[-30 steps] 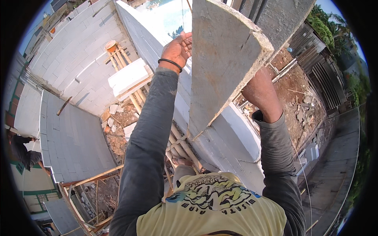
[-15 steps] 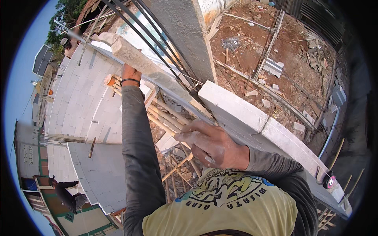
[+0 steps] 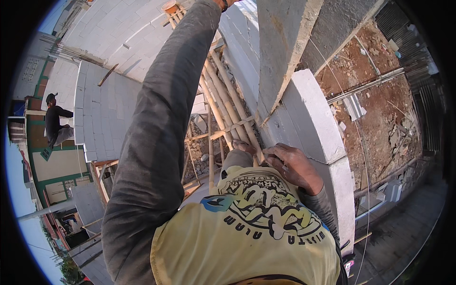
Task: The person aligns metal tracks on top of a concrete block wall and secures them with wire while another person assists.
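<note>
Right hand point(image 3: 292, 166) rested spread on the white wall point(image 3: 313, 118) beneath the grey block point(image 3: 285, 47); my left hand's grip I couldn't tell

You get even, bright daylight, with no harsh glare and only soft shadows under the bamboo scaffold point(image 3: 223, 109). The white block wall point(image 3: 308, 118) reads brightest, almost washed out on its top face. Your dark sleeve point(image 3: 161, 118) stays dim but keeps its texture. Focus is sharp near the centre. Toward the rim, straight edges bow strongly, and a black circular border cuts off every corner.
</note>
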{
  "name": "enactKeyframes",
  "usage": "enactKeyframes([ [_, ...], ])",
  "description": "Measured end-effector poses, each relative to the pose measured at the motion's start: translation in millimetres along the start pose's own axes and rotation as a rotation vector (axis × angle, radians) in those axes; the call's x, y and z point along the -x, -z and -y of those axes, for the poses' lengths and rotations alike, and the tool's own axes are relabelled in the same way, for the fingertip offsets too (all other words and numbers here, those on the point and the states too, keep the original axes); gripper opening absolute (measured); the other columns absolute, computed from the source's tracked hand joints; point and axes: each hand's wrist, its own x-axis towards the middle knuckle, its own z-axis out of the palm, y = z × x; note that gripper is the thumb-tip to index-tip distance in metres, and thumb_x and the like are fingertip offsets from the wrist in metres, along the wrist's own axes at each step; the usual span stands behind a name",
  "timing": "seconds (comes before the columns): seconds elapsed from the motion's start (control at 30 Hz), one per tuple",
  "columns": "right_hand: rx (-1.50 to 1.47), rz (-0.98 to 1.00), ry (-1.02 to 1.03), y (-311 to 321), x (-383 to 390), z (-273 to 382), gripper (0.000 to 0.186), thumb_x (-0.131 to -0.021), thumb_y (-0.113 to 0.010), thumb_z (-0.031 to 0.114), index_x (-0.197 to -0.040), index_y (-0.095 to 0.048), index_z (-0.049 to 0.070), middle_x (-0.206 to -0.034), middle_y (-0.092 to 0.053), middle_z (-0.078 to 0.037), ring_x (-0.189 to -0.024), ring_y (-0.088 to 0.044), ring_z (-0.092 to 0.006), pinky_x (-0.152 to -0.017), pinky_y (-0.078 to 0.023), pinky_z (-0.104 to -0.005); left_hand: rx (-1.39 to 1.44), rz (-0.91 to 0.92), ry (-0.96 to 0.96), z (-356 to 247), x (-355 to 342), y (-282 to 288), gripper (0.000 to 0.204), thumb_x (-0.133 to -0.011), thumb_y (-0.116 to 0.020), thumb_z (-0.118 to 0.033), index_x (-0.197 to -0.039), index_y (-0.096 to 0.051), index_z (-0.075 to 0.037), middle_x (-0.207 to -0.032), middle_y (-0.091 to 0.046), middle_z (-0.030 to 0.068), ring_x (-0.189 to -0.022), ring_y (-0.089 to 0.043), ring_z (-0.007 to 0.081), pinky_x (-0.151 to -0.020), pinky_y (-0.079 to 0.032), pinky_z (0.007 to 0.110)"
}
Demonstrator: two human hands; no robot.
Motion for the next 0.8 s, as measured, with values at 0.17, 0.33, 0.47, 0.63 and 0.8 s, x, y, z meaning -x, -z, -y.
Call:
enactKeyframes([
  [0.17,-0.008,0.023,0.056,-6,-65,-21,0.020,-0.090,-0.061,0.010,-0.107,-0.063,-0.001,-0.091,-0.065,-0.017,-0.080,-0.065,-0.0333,-0.070,-0.051,-0.0377,0.176,0.145,0.052,6,-1,-32,0.026,-0.098,-0.048,-0.029,-0.104,-0.054,-0.005,-0.092,-0.060,0.0112,-0.087,-0.059,0.0260,-0.084,-0.051,0.043],
  [0.33,-0.014,0.043,0.069,-6,-134,-25,0.020,-0.092,-0.060,0.011,-0.108,-0.063,-0.001,-0.093,-0.066,-0.017,-0.081,-0.065,-0.0290,-0.072,-0.051,-0.0360,0.281,0.306,0.062,-5,-12,21,0.027,-0.098,-0.048,-0.032,-0.102,-0.056,-0.006,-0.098,-0.063,0.0114,-0.092,-0.060,0.0248,-0.087,-0.050,0.042],
  [0.47,-0.036,0.008,0.005,1,-168,-26,0.022,-0.093,-0.060,0.012,-0.109,-0.063,-0.002,-0.094,-0.067,-0.016,-0.081,-0.066,-0.0244,-0.073,-0.051,-0.0344,0.342,0.250,0.022,-15,-25,29,0.032,-0.100,-0.043,-0.035,-0.105,-0.056,-0.006,-0.099,-0.062,0.0116,-0.096,-0.059,0.0260,-0.090,-0.049,0.043],
  [0.63,-0.060,0.008,-0.004,-1,-194,-31,0.022,-0.093,-0.060,0.013,-0.109,-0.062,-0.002,-0.092,-0.066,-0.014,-0.079,-0.065,-0.0193,-0.072,-0.051,-0.0317,0.403,0.247,0.020,-60,-18,76,0.033,-0.100,-0.040,-0.035,-0.106,-0.056,-0.007,-0.099,-0.061,0.0120,-0.097,-0.058,0.0294,-0.091,-0.048,0.046],
  [0.8,-0.141,0.061,-0.002,3,-236,-32,0.023,-0.093,-0.060,0.012,-0.109,-0.062,-0.004,-0.096,-0.067,-0.015,-0.079,-0.065,-0.0197,-0.072,-0.051,-0.0302,0.235,0.149,-0.068,-100,-55,116,0.031,-0.099,-0.042,-0.034,-0.106,-0.056,-0.007,-0.099,-0.062,0.0120,-0.098,-0.059,0.0300,-0.091,-0.048,0.047],
])
